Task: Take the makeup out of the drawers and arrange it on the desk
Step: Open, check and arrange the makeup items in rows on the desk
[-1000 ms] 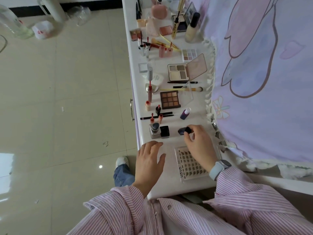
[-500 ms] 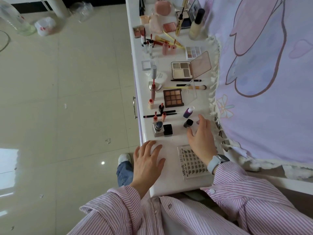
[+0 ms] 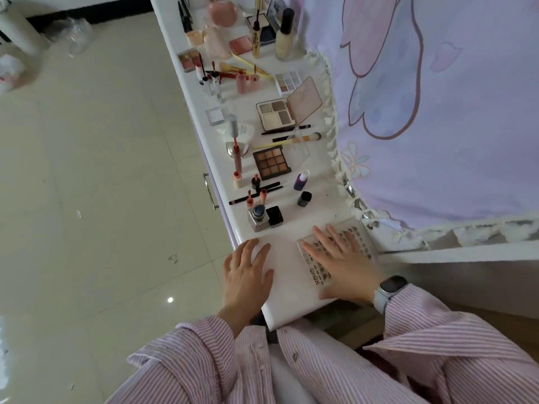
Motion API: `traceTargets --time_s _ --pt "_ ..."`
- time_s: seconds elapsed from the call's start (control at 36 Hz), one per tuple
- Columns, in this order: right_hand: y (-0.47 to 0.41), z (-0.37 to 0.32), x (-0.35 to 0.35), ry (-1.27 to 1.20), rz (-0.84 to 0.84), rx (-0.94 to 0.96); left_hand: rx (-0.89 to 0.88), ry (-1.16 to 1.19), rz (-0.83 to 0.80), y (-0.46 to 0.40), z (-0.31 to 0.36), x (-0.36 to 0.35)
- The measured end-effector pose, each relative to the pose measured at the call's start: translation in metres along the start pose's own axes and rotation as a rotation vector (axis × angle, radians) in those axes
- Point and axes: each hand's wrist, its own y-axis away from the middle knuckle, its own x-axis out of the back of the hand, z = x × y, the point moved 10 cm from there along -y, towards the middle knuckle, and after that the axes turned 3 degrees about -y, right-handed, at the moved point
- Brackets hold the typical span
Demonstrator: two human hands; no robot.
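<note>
A narrow white desk point(image 3: 291, 284) runs away from the viewer, lined with makeup. The left hand point(image 3: 248, 275) lies flat on the bare near end, fingers spread, holding nothing. The right hand point(image 3: 341, 258) rests open on a clear tray of what look like false lashes point(image 3: 357, 239). Beyond stand a small dark bottle point(image 3: 304, 198) and a brown eyeshadow palette point(image 3: 271, 162).

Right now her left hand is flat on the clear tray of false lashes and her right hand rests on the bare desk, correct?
Swapped. The head view shows the right hand, the one with the watch, on the lash tray; the left hand rests on the bare desk.
</note>
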Motion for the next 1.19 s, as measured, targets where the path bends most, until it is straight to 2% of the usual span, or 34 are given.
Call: traceTargets --time_s 0.17,0.28,0.39,0.5,0.67,0.78,0.86,0.97,1.08,1.19 --pt "0.002 0.000 0.005 0.154 0.006 -0.030 -0.043 0.009 -0.124 0.002 0.000 0.000" --pt "0.002 -0.008 0.007 0.141 0.050 -0.058 -0.074 0.025 -0.220 0.004 -0.001 -0.001" --pt "0.007 -0.028 0.001 0.060 0.129 -0.098 -0.046 0.287 -0.219 0.004 -0.007 0.006" --pt "0.013 -0.054 -0.002 -0.097 0.173 -0.134 0.128 0.588 -0.193 0.009 -0.020 0.022" --pt "0.024 -0.100 0.023 -0.317 0.327 -0.096 0.266 1.010 -0.474 0.037 -0.017 0.023" --pt "0.020 -0.123 0.029 -0.325 0.359 -0.043 0.238 0.971 -0.416 0.044 -0.027 0.037" --pt "0.019 -0.133 0.031 -0.354 0.329 0.013 0.304 1.018 -0.380 0.048 -0.047 0.046" --pt "0.024 -0.136 0.042 -0.453 0.376 0.024 0.422 1.173 -0.344 0.057 -0.080 0.057" --pt "0.027 -0.134 0.056 -0.727 0.440 -0.041 0.460 1.288 -0.284 0.065 -0.106 0.077" --pt "0.022 -0.151 0.063 -1.060 0.335 -0.058 0.487 1.462 -0.179 0.074 -0.129 0.093"
